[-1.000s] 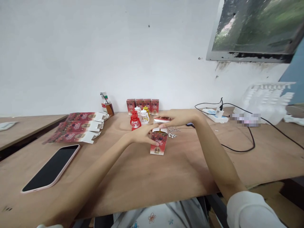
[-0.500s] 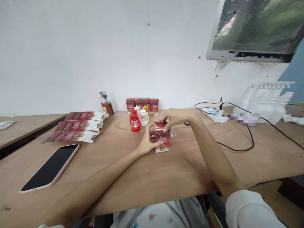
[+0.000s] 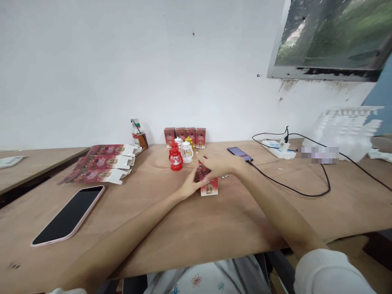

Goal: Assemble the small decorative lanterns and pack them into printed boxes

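Note:
A small red printed gift box (image 3: pixel 209 188) stands upright on the table in front of me. My left hand (image 3: pixel 190 184) is closed round its left side, with the thumb on the front. Across the upper part and right side lies my right hand (image 3: pixel 218 166), its thumb on the front face and its other fingers mostly hidden behind. The box's top is largely covered by that hand. Just behind and left are a red mini lantern (image 3: pixel 175 159), a white one (image 3: pixel 187 152), and partly hidden white and gold ones.
Several finished red boxes (image 3: pixel 200 138) line the wall. Flattened boxes (image 3: pixel 101 162) lie left, near a phone (image 3: pixel 70 214) and a bottle of brown liquid (image 3: pixel 141 139). Rightward are a cabled phone (image 3: pixel 240 154), a power strip (image 3: pixel 279 149) and white plastic trays (image 3: pixel 346 128).
My right hand has moved down from the box's top flap over its upper front and right side. The cabled phone, mostly hidden before, now shows. My left hand stays on the box.

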`<move>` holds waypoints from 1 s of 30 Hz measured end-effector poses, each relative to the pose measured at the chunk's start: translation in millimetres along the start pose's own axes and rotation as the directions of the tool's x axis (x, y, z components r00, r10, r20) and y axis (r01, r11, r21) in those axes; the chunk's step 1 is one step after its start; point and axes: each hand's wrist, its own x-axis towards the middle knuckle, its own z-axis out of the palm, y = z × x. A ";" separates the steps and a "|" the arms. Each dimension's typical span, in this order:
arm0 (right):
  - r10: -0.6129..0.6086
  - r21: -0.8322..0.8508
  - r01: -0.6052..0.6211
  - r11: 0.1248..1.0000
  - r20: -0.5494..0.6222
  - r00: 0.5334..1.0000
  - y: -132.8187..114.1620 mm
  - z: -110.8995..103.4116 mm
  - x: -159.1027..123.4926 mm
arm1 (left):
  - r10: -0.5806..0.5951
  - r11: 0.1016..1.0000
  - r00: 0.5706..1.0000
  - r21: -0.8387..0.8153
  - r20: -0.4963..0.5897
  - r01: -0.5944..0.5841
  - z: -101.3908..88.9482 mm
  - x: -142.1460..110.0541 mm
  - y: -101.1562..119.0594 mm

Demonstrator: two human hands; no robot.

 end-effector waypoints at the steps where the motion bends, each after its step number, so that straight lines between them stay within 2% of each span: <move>1: 0.069 0.000 -0.069 0.998 0.012 0.998 -6.0 4.1 -2.5 | -0.001 1.000 1.000 -0.018 0.010 0.001 0.2 0.3 0.0; 3: 0.114 0.085 -0.115 0.990 0.019 0.993 -11.0 10.9 -9.1 | -0.015 0.999 0.999 -0.042 0.041 0.017 0.7 0.2 0.7; 6: 0.080 0.362 -0.029 0.932 -0.125 0.989 0.1 24.8 -21.2 | -0.059 0.998 0.995 -0.033 0.077 0.061 1.5 -0.6 2.4; 8: 0.145 0.571 -0.005 0.821 -0.200 0.969 12.6 39.5 -29.0 | -0.071 0.997 0.993 -0.027 0.092 0.073 1.7 -0.7 3.3; 10: 0.220 0.768 -0.020 0.641 -0.159 0.962 22.6 54.8 -35.2 | -0.077 0.996 0.990 -0.027 0.121 0.080 1.7 -0.7 3.4; 12: 0.223 0.883 -0.001 0.469 -0.117 0.968 28.8 63.6 -38.8 | -0.087 0.996 0.985 -0.009 0.149 0.090 1.6 -0.7 2.1; 14: 0.255 0.924 0.007 0.382 -0.113 0.960 35.4 60.2 -39.1 | -0.092 0.996 0.983 0.036 0.159 0.087 1.4 -0.6 -1.0; 15: 0.304 0.930 0.003 0.369 -0.124 0.945 40.5 53.9 -37.8 | -0.092 0.994 0.985 0.064 0.148 0.084 1.2 -0.5 -3.2; 17: 0.442 0.932 -0.001 0.362 -0.171 0.881 56.6 35.5 -30.9 | -0.093 0.989 0.990 0.121 0.107 0.079 1.0 -0.3 -7.9; 19: 0.577 0.934 0.041 0.354 -0.253 0.777 79.6 17.9 -17.1 | -0.089 0.977 0.993 0.201 0.071 0.074 1.0 -0.2 -11.4; 21: 0.689 0.932 0.012 0.361 -0.275 0.671 104.8 9.7 3.3 | -0.060 0.940 0.992 0.340 0.115 0.017 1.5 -0.6 -12.1; 22: 0.720 0.930 -0.055 0.364 -0.244 0.650 116.3 10.3 15.1 | -0.031 0.905 0.985 0.423 0.169 -0.044 2.0 -1.1 -11.3; 24: 0.774 0.894 -0.269 0.357 -0.122 0.621 134.4 19.7 39.2 | 0.029 0.809 0.955 0.554 0.295 -0.195 3.4 -3.0 -7.8; 25: 0.786 0.879 -0.321 0.352 -0.092 0.611 140.4 27.0 50.5 | 0.053 0.764 0.937 0.590 0.345 -0.261 4.3 -4.2 -5.8; 27: 0.793 0.848 -0.381 0.368 -0.072 0.605 146.9 43.1 70.3 | 0.076 0.703 0.914 0.628 0.399 -0.333 6.2 -7.0 -2.2; 30: 0.778 0.791 -0.410 0.455 -0.129 0.614 146.7 63.6 92.4 | 0.073 0.640 0.906 0.678 0.416 -0.362 8.6 -10.4 0.0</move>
